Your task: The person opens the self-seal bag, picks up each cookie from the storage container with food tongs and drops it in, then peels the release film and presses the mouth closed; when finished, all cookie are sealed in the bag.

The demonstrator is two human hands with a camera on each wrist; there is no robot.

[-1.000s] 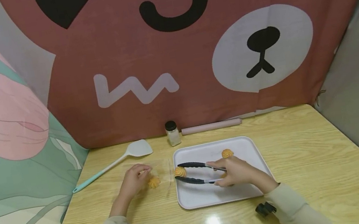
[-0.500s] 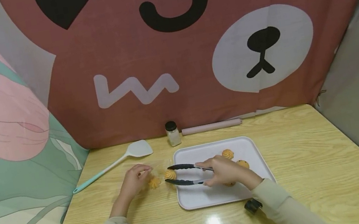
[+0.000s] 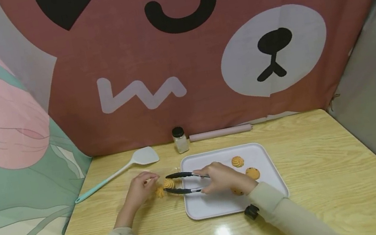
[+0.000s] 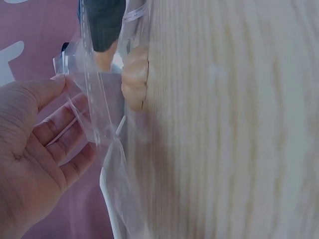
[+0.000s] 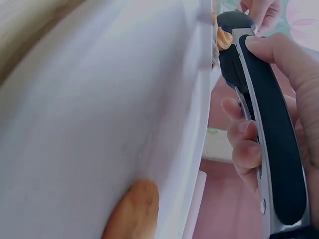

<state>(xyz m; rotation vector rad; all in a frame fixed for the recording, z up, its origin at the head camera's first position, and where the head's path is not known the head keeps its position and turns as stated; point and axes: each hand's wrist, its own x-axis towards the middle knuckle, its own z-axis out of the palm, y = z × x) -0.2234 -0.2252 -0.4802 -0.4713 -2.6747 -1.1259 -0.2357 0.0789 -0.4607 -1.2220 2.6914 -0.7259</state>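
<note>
My left hand pinches the upper edge of a clear plastic bag between thumb and fingers, left of the tray. A ridged golden cookie lies in the bag, close to the table. In my right hand are metal tongs with black handles and tips. Between the tips, a swirled cookie is held over the bag's right end, beside the other cookie. Under my right arm sits a white tray with a swirled cookie and two round dotted cookies, one partly hidden by the wrist.
A spatula with a turquoise handle lies at the back left. Behind the tray stand a small black-lidded jar and a pale mauve rod lying along the wall cloth. Everything rests on a wood-grain table.
The right hand has moved left, carrying the cookie in the tongs from the tray's left edge to the bag. My left hand has stayed in place, holding the bag.
</note>
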